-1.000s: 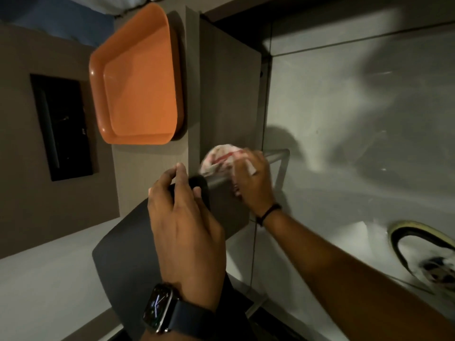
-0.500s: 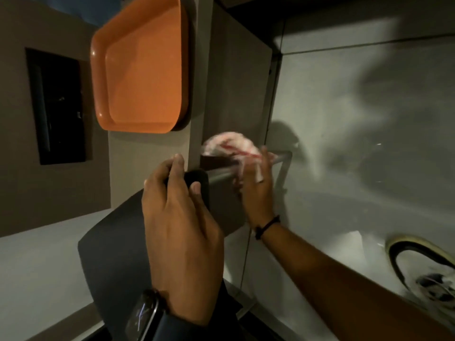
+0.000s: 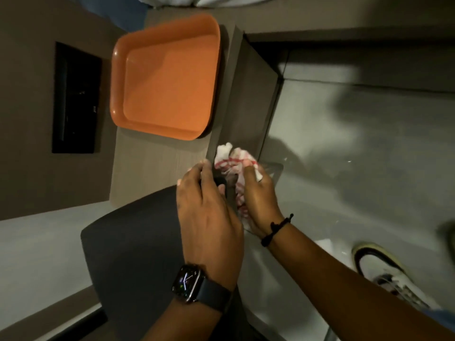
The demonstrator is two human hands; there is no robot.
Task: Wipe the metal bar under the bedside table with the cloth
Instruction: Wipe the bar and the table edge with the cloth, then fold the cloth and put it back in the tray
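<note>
I look down on the brown bedside table (image 3: 157, 163). Under its front edge runs the thin metal bar (image 3: 274, 166); only its right end and corner show. My right hand (image 3: 261, 198), a black cord at its wrist, presses the bunched white and red cloth (image 3: 230, 157) around the bar beside the table's front panel. My left hand (image 3: 209, 217), with a dark watch, sits just left of it, its fingers curled over the upper corner of a dark grey chair back (image 3: 133, 254). The two hands almost touch.
An orange tray (image 3: 167, 82) lies on the tabletop. A black wall panel (image 3: 76, 99) is at the left. Pale glossy floor fills the right side, with a white shoe (image 3: 384, 274) at the lower right.
My right hand has slid the cloth along the bar from its right part toward my left hand. The left hand keeps its hold on the chair back.
</note>
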